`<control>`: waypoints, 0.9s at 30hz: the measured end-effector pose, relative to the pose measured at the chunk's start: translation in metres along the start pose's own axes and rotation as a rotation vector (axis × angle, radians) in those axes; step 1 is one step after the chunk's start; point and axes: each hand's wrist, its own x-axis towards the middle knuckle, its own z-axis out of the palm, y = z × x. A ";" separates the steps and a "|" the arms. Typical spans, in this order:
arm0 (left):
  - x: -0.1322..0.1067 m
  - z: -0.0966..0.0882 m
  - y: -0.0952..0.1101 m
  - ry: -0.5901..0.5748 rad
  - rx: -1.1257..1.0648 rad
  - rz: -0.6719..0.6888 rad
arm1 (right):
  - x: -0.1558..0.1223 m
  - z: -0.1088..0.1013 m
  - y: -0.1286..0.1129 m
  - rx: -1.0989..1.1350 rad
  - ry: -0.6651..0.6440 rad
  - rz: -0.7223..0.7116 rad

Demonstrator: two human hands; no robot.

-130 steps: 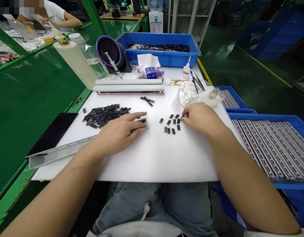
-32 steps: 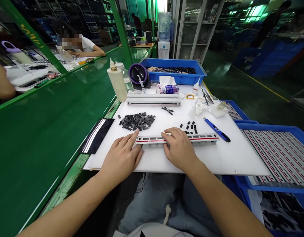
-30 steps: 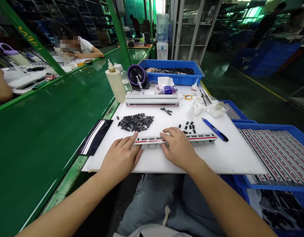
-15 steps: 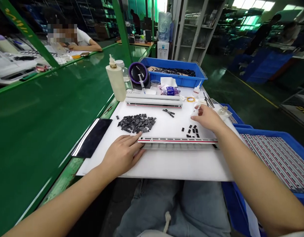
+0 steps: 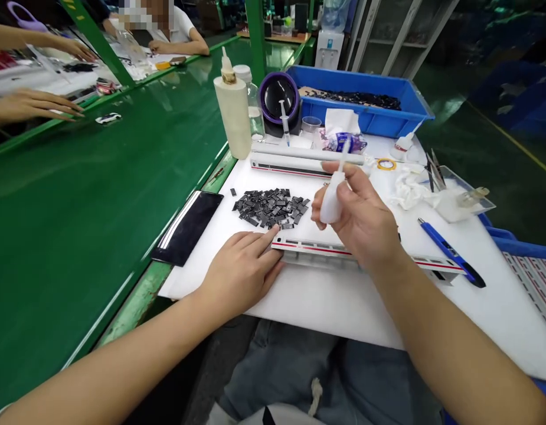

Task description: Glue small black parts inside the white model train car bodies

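Observation:
My left hand [image 5: 244,265] lies closed on the left end of a long white model train body [image 5: 314,248] with a red stripe and dark windows. In my right hand [image 5: 365,218] is a small white squeeze bottle [image 5: 332,198], its thin nozzle pointing up, held above the train body's middle. Just beyond my left fingers spreads a pile of small black rectangular pieces [image 5: 273,206]. Behind it lies another white train body [image 5: 285,165]. My right hand and forearm hide part of the nearer train body and the board behind it.
A blue utility knife [image 5: 450,251] lies at right, near tweezers [image 5: 434,168] and crumpled tissue [image 5: 408,186]. A tall cream bottle [image 5: 235,115], a syringe [image 5: 284,121] and a blue bin [image 5: 365,97] stand behind. Co-workers' hands [image 5: 38,106] show at far left by a toy car [image 5: 108,118].
My right hand has come left and up from the table's right side, bringing the squeeze bottle with it. My left hand keeps its place on the train body. The camera view has shifted.

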 end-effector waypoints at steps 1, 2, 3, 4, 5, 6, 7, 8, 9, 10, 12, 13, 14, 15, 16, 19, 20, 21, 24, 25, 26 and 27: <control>0.000 0.000 0.001 0.001 0.009 -0.017 | -0.002 0.000 0.006 0.078 -0.019 0.015; 0.001 0.000 0.002 0.004 0.013 -0.036 | -0.004 -0.001 0.010 0.157 -0.038 0.026; 0.002 0.000 0.003 0.008 0.016 -0.055 | -0.005 -0.004 0.011 0.231 -0.057 0.033; 0.002 0.001 0.004 0.012 0.016 -0.068 | -0.006 -0.007 0.010 0.296 -0.071 0.037; 0.003 0.001 0.004 0.015 0.014 -0.078 | -0.006 -0.010 0.008 0.344 -0.077 0.040; 0.004 0.001 0.005 0.016 0.011 -0.083 | -0.006 -0.013 0.005 0.375 -0.077 0.042; 0.005 0.001 0.005 0.014 0.011 -0.088 | -0.006 -0.015 0.001 0.393 -0.071 0.039; 0.006 0.001 0.005 0.008 0.012 -0.094 | -0.005 -0.017 -0.002 0.403 -0.062 0.031; 0.007 0.000 0.006 0.002 0.015 -0.102 | -0.004 -0.017 -0.004 0.413 -0.049 0.020; 0.008 0.000 0.006 -0.004 0.017 -0.110 | -0.004 -0.018 -0.006 0.425 -0.036 0.010; 0.009 0.000 0.006 -0.012 0.011 -0.116 | -0.002 -0.017 -0.005 0.463 -0.017 -0.002; 0.009 0.000 0.005 -0.012 -0.001 -0.114 | -0.002 -0.016 -0.004 0.487 -0.010 -0.001; 0.010 0.001 0.005 -0.011 -0.017 -0.109 | -0.002 -0.014 -0.002 0.509 -0.006 0.006; 0.010 0.001 0.004 -0.010 -0.035 -0.107 | -0.003 -0.012 0.000 0.526 -0.004 0.019; 0.010 0.001 0.004 -0.009 -0.051 -0.106 | -0.003 -0.010 0.001 0.533 -0.004 0.033; 0.010 0.000 0.004 -0.008 -0.060 -0.109 | -0.007 -0.002 0.004 0.525 0.002 0.035; 0.010 0.000 0.004 -0.009 -0.051 -0.113 | -0.008 0.000 0.005 0.527 0.009 0.024; 0.010 -0.001 0.005 -0.011 -0.044 -0.120 | -0.009 0.002 0.005 0.536 0.021 0.011; 0.010 -0.001 0.006 -0.013 -0.049 -0.153 | -0.010 0.005 0.008 0.581 0.068 0.015; 0.010 -0.001 0.006 -0.013 -0.056 -0.164 | -0.009 0.005 0.009 0.592 0.078 0.031; 0.009 0.000 0.006 -0.014 -0.059 -0.176 | -0.008 0.005 0.010 0.599 0.082 0.050; 0.009 0.001 0.007 -0.016 -0.058 -0.189 | -0.007 0.004 0.011 0.604 0.079 0.067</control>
